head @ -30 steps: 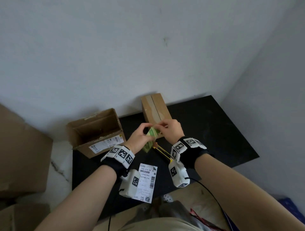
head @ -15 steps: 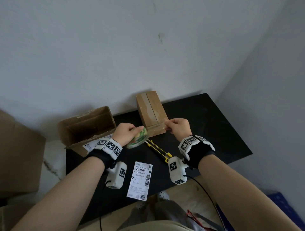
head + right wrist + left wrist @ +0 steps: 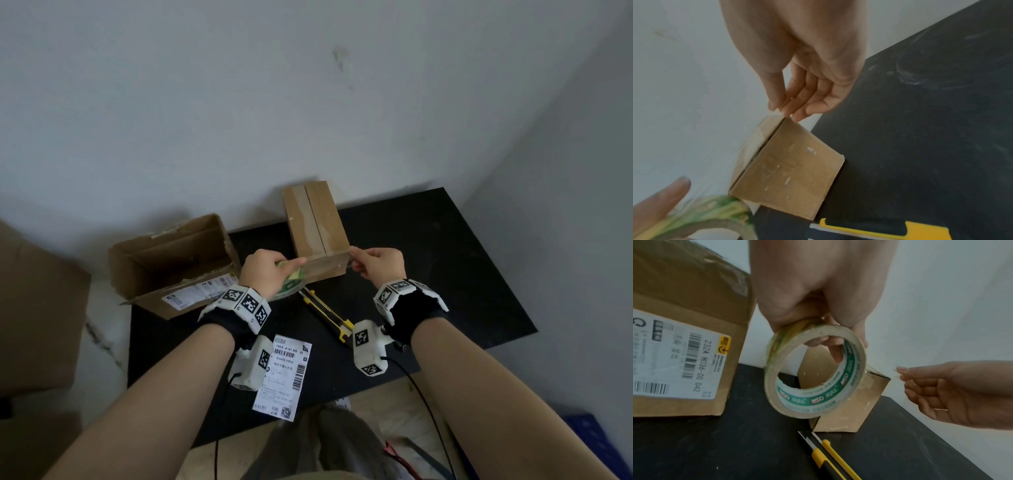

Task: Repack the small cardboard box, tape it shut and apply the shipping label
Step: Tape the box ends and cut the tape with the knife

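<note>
The small cardboard box [image 3: 317,226] stands on the black table [image 3: 445,274] against the wall, flaps closed. My left hand [image 3: 291,270] grips the roll of clear tape [image 3: 291,286] at the box's near left corner, fingers through its core [image 3: 835,352]. My right hand [image 3: 354,263] pinches the pulled-out tape end [image 3: 898,371] beside the box's near right corner. The strip between the hands is almost invisible. The white shipping label [image 3: 282,373] lies flat near the table's front edge, below my left wrist.
A yellow and black utility knife [image 3: 329,313] lies just in front of the small box. A larger open cardboard box [image 3: 171,260] with a printed label lies on its side at the left. More big cartons [image 3: 34,308] stand off the table, further left.
My hands have moved apart from a joined position in front of the box. The left has carried the roll to the box's left corner, the right the tape end to its right corner.
</note>
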